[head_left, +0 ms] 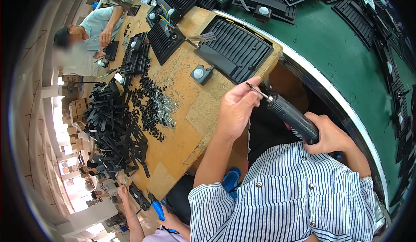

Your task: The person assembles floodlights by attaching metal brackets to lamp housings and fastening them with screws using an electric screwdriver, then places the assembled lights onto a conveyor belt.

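Head view — right fingers (315, 120) gripping one screwdriver (291, 115), left fingers (248, 100) at one bit (258, 91) — hold unclear

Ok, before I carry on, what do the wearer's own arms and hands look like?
The left hand and right hand are bare, with no gloves or watch showing. The short, loose sleeves belong to a white shirt with dark narrow stripes and shiny round buttons down the front.
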The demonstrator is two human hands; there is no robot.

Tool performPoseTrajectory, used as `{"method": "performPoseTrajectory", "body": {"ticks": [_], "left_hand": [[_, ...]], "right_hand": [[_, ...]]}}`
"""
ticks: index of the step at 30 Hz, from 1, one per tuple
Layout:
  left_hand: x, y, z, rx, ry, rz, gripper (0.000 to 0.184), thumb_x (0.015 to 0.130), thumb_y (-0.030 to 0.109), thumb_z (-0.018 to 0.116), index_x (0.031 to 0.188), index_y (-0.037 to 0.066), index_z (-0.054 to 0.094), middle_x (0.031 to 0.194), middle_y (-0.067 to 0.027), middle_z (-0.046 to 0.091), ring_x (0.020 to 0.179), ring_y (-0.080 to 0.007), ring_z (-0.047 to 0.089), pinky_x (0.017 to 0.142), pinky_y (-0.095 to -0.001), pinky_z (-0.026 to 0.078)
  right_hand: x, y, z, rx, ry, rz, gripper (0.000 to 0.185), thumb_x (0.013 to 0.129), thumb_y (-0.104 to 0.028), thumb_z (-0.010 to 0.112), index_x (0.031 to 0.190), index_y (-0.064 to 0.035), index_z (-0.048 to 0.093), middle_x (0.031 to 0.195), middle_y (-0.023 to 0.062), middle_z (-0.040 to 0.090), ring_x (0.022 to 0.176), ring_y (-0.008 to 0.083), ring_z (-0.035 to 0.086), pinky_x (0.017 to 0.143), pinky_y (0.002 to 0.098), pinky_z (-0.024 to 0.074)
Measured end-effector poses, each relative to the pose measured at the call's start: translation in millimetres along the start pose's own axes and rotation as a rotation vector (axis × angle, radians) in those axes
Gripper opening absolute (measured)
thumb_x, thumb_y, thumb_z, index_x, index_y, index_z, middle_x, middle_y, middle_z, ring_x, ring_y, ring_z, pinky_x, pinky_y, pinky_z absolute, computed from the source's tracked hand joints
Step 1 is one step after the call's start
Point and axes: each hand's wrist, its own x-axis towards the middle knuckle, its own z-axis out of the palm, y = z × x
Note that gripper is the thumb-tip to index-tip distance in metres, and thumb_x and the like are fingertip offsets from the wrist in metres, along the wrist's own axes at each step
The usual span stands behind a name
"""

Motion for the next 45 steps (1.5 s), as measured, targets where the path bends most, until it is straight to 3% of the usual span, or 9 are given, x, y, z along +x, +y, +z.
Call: {"method": "performPoseTrajectory", "body": {"ticks": [4, 6, 9, 15, 26, 29, 34, 39, 45], "left_hand": [[-42.2, 72.0, -30.0, 1.014, -0.137, -0.224, 0.019, 0.089, 0.013, 0.055, 0.095, -0.001, 0.068, 0.071, -0.0023, 0.060, 0.066, -0.0082, 0.052, 0.061, -0.0233, 0.042], [-32.0, 103.7, -51.8, 1.234, 0.349, -0.185, 0.022, 0.089, 0.016, 0.055, 0.090, 0.000, 0.069, 0.071, -0.0022, 0.061, 0.068, -0.0083, 0.055, 0.062, -0.0235, 0.042], [31.2, 121.5, -125.8, 1.536, 0.619, 0.451, 0.020, 0.085, 0.011, 0.060, 0.098, -0.003, 0.067, 0.083, -0.0102, 0.066, 0.066, -0.0148, 0.058, 0.063, -0.0282, 0.045], [117.7, 111.1, -158.4, 1.859, 0.585, 0.668, 0.018, 0.076, 0.009, 0.067, 0.093, 0.002, 0.069, 0.084, -0.0155, 0.064, 0.079, -0.0287, 0.061, 0.074, -0.0357, 0.048], [139.2, 135.4, -158.1, 1.938, 0.592, 0.272, 0.015, 0.075, 0.013, 0.066, 0.080, -0.001, 0.069, 0.078, -0.0199, 0.066, 0.077, -0.0347, 0.064, 0.072, -0.0400, 0.049], [135.3, 131.9, -162.8, 2.127, 0.501, 0.402, 0.018, 0.075, 0.015, 0.066, 0.082, -0.001, 0.068, 0.077, -0.0194, 0.065, 0.074, -0.0339, 0.063, 0.068, -0.0396, 0.048], [71.6, 121.7, -95.4, 1.640, 0.774, 0.593, 0.017, 0.082, 0.015, 0.064, 0.083, -0.001, 0.066, 0.070, -0.0041, 0.061, 0.060, -0.0123, 0.054, 0.058, -0.0278, 0.044], [38.8, 47.2, -8.8, 1.435, 0.244, 0.637, 0.003, 0.082, 0.003, 0.063, 0.084, 0.000, 0.065, 0.082, -0.0051, 0.058, 0.072, -0.0118, 0.054, 0.062, -0.0237, 0.043], [56.0, 15.9, -10.9, 1.363, 0.202, 0.428, 0.007, 0.081, 0.007, 0.065, 0.083, 0.000, 0.067, 0.077, -0.0044, 0.059, 0.073, -0.0148, 0.049, 0.063, -0.0269, 0.041]], "right_hand": [[-0.9, -4.2, -7.0, -0.022, 0.022, -0.020, 0.044, 0.061, -0.011, 0.067, 0.099, 0.0050, 0.053, 0.073, 0.0154, 0.059, 0.066, 0.0232, 0.060, 0.065, 0.0317, 0.0481], [-3.5, -2.1, -11.9, 0.004, 0.050, 0.001, 0.044, 0.061, -0.011, 0.067, 0.100, 0.0043, 0.053, 0.074, 0.0147, 0.059, 0.067, 0.0225, 0.060, 0.066, 0.0313, 0.0480], [-3.3, -6.3, -14.1, 0.027, 0.074, 0.018, 0.044, 0.060, -0.010, 0.067, 0.100, 0.0029, 0.054, 0.075, 0.0136, 0.060, 0.069, 0.0210, 0.060, 0.067, 0.0305, 0.0477], [-8.8, 2.3, -12.8, 0.033, 0.096, 0.088, 0.045, 0.059, -0.010, 0.067, 0.100, 0.0032, 0.055, 0.074, 0.0141, 0.059, 0.067, 0.0206, 0.060, 0.067, 0.0303, 0.0474], [-9.9, 12.8, -15.8, -0.011, 0.074, 0.088, 0.045, 0.062, -0.011, 0.067, 0.102, 0.0048, 0.052, 0.077, 0.0201, 0.061, 0.070, 0.0295, 0.063, 0.067, 0.0355, 0.0489], [-8.6, 20.3, -13.4, 0.002, 0.058, 0.078, 0.046, 0.063, -0.011, 0.068, 0.103, 0.0052, 0.051, 0.077, 0.0207, 0.061, 0.070, 0.0309, 0.063, 0.066, 0.0362, 0.0488], [-2.8, 21.4, -16.5, 0.019, 0.035, 0.087, 0.050, 0.065, -0.013, 0.069, 0.108, 0.0059, 0.051, 0.076, 0.0210, 0.060, 0.072, 0.0309, 0.063, 0.067, 0.0366, 0.0492], [12.4, 26.5, -17.2, -0.010, 0.036, 0.068, 0.052, 0.065, -0.013, 0.068, 0.110, 0.0067, 0.050, 0.079, 0.0222, 0.061, 0.075, 0.0301, 0.063, 0.068, 0.0363, 0.0500], [22.8, 27.4, -12.9, 0.006, 0.064, 0.016, 0.050, 0.065, -0.011, 0.068, 0.109, 0.0067, 0.051, 0.076, 0.0206, 0.061, 0.070, 0.0279, 0.063, 0.067, 0.0344, 0.0501]]}}
